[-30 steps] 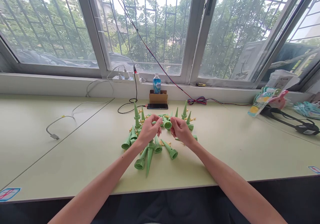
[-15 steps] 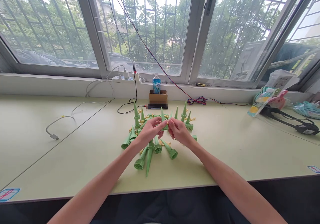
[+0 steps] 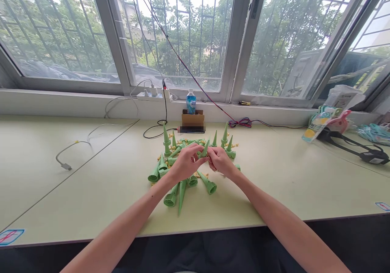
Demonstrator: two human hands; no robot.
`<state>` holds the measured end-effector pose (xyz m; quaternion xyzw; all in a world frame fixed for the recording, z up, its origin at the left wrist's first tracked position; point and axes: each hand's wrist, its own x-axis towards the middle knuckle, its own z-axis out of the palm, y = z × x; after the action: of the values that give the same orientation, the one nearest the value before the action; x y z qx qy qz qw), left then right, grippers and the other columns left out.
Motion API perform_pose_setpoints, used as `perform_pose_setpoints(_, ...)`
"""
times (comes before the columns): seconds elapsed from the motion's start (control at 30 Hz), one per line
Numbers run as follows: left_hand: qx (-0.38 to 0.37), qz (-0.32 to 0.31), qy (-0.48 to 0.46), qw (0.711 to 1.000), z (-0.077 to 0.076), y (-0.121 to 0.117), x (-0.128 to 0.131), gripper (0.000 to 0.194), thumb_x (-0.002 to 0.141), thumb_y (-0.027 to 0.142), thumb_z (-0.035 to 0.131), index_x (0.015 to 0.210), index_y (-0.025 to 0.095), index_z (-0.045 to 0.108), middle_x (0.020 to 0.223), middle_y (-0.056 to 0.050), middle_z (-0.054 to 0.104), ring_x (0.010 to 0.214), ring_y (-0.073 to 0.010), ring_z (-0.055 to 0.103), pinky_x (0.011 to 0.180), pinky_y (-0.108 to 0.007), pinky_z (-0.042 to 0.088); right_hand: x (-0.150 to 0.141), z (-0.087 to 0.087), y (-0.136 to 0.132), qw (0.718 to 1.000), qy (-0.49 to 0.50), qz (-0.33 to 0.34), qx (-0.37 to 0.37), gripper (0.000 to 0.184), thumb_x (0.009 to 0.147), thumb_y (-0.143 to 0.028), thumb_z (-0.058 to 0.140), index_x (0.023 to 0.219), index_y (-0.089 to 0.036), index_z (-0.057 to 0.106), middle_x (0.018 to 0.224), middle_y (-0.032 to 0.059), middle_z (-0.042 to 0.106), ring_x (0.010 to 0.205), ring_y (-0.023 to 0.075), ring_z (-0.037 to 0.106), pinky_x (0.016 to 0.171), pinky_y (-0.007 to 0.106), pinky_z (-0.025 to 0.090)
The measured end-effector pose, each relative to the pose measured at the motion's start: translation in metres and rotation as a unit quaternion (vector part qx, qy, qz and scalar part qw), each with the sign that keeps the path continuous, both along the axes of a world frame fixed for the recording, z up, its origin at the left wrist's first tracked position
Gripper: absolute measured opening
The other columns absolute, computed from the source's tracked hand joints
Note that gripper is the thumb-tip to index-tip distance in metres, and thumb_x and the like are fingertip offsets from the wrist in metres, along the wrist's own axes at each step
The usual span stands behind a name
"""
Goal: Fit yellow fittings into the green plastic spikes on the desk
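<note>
Over the middle of a pile, my left hand [image 3: 190, 159] is closed on a green plastic watering spike [image 3: 205, 148], its tip pointing up and leaning right. My right hand [image 3: 221, 159] pinches at the side of that spike. A small yellow valve was between its fingertips a moment earlier; the fingers now hide it. Around both hands lie more green spikes, such as one with an open threaded cap [image 3: 210, 187] toward the front. A few stand upright with yellow valves in their sides, like the spike at the right [image 3: 224, 137]. Loose yellow valves [image 3: 201, 175] lie among them.
A blue-labelled bottle [image 3: 191, 102] stands behind a small cardboard box [image 3: 193, 120] near the window. Coiled red and black wire [image 3: 240, 122] lies at the back. At the right are a black strap device [image 3: 350, 145] and bagged items [image 3: 327, 120]. A white cable [image 3: 65, 166] lies left.
The spike in my left hand has tilted to the right and come closer to my right fingers. The yellow valve seen at my right fingertips is now hidden.
</note>
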<state>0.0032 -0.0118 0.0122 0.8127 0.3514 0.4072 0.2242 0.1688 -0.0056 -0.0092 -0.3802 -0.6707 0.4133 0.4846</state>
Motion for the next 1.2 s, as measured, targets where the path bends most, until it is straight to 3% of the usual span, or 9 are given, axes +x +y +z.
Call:
perform_pose_setpoints(0.17, -0.008, 0.021, -0.020, 1.000, 0.001, -0.001, 0.002, 0.026, 0.085, 0.045, 0.062, 0.090, 0.020, 0.060, 0.093, -0.003, 0.057, 0.063, -0.0098, 0.053, 0.051, -0.022, 0.046, -0.002, 0.001, 0.001, 1.000, 0.028, -0.009, 0.001, 0.052, 0.091, -0.060, 0.045, 0.056, -0.021, 0.040, 0.038, -0.0067, 0.039, 0.029, 0.0070, 0.033, 0.032, 0.022, 0.029)
perform_pose_setpoints(0.3, -0.116, 0.023, -0.093, 0.989, 0.004, -0.002, 0.001, 0.038, 0.080, 0.047, 0.068, 0.103, 0.021, 0.055, 0.106, -0.005, 0.059, 0.060, -0.0100, 0.059, 0.044, -0.022, 0.048, -0.003, 0.003, 0.001, 0.998, 0.067, -0.019, 0.002, 0.052, 0.090, -0.063, 0.047, 0.059, -0.021, 0.042, 0.042, -0.0068, 0.039, 0.031, 0.0066, 0.034, 0.031, 0.021, 0.029)
perform_pose_setpoints(0.43, -0.221, 0.014, -0.157, 0.962, 0.009, -0.002, -0.001, 0.047, 0.075, 0.048, 0.074, 0.105, 0.019, 0.052, 0.100, -0.006, 0.060, 0.058, -0.0112, 0.062, 0.047, -0.025, 0.052, -0.002, 0.005, 0.001, 0.996, 0.076, -0.041, 0.024, 0.051, 0.091, -0.063, 0.045, 0.064, -0.020, 0.044, 0.045, -0.0071, 0.039, 0.031, 0.0063, 0.034, 0.031, 0.021, 0.029)
perform_pose_setpoints(0.67, -0.354, -0.074, -0.213, 0.908, 0.011, 0.001, 0.000, 0.046, 0.085, 0.060, 0.058, 0.088, 0.014, 0.055, 0.079, -0.004, 0.061, 0.051, -0.0086, 0.055, 0.044, -0.022, 0.044, 0.001, 0.004, 0.000, 0.996, 0.028, -0.055, 0.064, 0.048, 0.093, -0.061, 0.043, 0.067, -0.020, 0.045, 0.050, -0.0062, 0.039, 0.035, 0.0071, 0.037, 0.035, 0.022, 0.031)
perform_pose_setpoints(0.97, -0.338, -0.087, -0.211, 0.913, 0.013, -0.001, -0.002, 0.041, 0.079, 0.049, 0.071, 0.095, 0.016, 0.053, 0.069, 0.001, 0.058, 0.051, -0.0086, 0.052, 0.047, -0.022, 0.042, 0.001, 0.006, -0.003, 0.993, -0.051, -0.059, 0.088, 0.047, 0.095, -0.058, 0.040, 0.067, -0.020, 0.043, 0.052, -0.0042, 0.043, 0.044, 0.0084, 0.038, 0.043, 0.022, 0.033)
perform_pose_setpoints(1.2, -0.221, -0.034, -0.135, 0.965, 0.011, -0.003, -0.002, 0.043, 0.084, 0.050, 0.064, 0.109, 0.019, 0.049, 0.066, 0.004, 0.056, 0.050, -0.0102, 0.053, 0.048, -0.023, 0.044, 0.000, 0.001, -0.002, 0.998, -0.010, -0.035, 0.054, 0.047, 0.095, -0.058, 0.041, 0.065, -0.021, 0.041, 0.048, -0.0060, 0.040, 0.036, 0.0074, 0.036, 0.038, 0.022, 0.031)
